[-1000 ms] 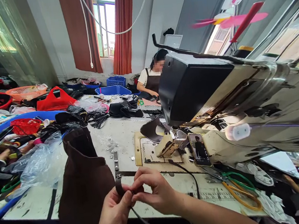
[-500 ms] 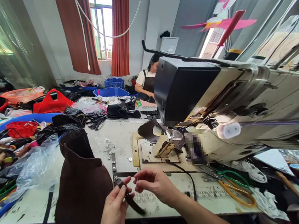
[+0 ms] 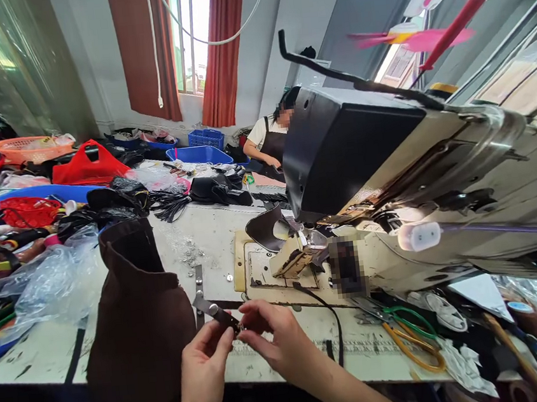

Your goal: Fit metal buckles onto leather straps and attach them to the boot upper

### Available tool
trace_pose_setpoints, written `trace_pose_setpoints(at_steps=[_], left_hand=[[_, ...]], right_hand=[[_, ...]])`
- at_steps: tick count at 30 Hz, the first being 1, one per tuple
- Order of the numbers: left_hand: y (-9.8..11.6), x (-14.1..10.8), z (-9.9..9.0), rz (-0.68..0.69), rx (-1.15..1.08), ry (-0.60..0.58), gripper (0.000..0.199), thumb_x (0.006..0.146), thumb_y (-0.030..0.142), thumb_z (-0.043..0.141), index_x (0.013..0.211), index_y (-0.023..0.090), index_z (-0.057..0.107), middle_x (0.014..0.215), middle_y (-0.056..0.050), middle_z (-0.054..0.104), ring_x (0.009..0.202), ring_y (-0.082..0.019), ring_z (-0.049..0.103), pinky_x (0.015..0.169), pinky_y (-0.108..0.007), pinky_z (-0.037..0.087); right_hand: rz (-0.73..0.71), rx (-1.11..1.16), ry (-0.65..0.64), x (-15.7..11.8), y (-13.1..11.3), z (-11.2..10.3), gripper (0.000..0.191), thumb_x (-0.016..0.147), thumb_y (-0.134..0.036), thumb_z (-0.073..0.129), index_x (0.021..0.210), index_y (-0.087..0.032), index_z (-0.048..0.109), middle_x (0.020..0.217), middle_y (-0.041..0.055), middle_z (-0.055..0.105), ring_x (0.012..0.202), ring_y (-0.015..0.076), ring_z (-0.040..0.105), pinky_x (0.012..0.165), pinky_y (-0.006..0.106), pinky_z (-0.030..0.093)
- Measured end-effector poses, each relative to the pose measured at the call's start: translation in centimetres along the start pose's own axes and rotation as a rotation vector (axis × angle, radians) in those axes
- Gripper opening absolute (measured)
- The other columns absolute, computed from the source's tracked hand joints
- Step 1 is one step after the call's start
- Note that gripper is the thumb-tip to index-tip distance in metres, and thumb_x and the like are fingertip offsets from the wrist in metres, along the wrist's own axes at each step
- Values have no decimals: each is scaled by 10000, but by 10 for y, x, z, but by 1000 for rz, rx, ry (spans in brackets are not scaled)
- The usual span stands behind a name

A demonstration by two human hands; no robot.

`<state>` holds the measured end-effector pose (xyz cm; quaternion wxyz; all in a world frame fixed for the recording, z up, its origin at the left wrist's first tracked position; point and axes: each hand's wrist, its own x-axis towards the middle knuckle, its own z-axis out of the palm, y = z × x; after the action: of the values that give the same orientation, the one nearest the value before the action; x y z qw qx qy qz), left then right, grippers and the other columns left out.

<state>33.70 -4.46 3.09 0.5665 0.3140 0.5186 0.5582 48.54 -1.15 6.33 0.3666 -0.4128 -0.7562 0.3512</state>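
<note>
My left hand (image 3: 206, 361) pinches a short dark strap (image 3: 220, 315) that carries a round metal snap, over the front part of the sewing table. Close to the strap's right end is my right hand (image 3: 276, 338), its thumb and fingertips drawn together on something too small to make out. A dark brown leather piece (image 3: 142, 329), open at the top, stands left of my left hand. Behind my hands is the sewing machine's post (image 3: 293, 256), with a curved brown leather piece (image 3: 267, 228) beside it.
Green and orange-handled scissors (image 3: 415, 339) lie at the right front. The big machine head (image 3: 359, 147) overhangs the right side. Plastic bags (image 3: 57, 287) and thread spools crowd the left. A person (image 3: 269, 140) sits beyond the table. A thin black cord hangs over the table edge.
The strap has turned in my left hand, and its snap now faces up. My right hand has come closer to the strap. The whole view has shifted slightly.
</note>
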Motion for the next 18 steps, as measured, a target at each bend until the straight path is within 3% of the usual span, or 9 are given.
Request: trace_pose_setpoints(at_steps=[3,8,13,18], left_hand=[[4,-3,3,24,26,30,334,651,459,791,788,166,708,762,-42,705,774,-200,626,698,-244,498],[7,-5,4,61,51,49,321,654,470,773,744,169,708,730,-46,698,728,-201,621,667,-254,515],[7,-4,5,49,42,61,348,640,491,778,754,164,740,731,-63,715,744,-221,645,684,-262,532],[1,-3,1,64,68,68,340,689,470,766,849,170,763,793,-67,736,790,-227,658,719,-260,530]], right_hand=[[56,46,31,0,1,2,56,785,-193,681,833,-166,694,782,42,666,685,142,638,629,247,549],[123,203,28,2,0,3,159,772,-145,649,911,-173,721,915,62,657,793,164,686,709,273,599],[15,22,85,1,-3,4,172,793,-131,614,905,-170,738,871,73,679,726,147,667,639,248,569],[6,-32,108,1,-4,5,138,756,-114,613,853,-155,703,762,51,677,650,142,649,600,243,544]])
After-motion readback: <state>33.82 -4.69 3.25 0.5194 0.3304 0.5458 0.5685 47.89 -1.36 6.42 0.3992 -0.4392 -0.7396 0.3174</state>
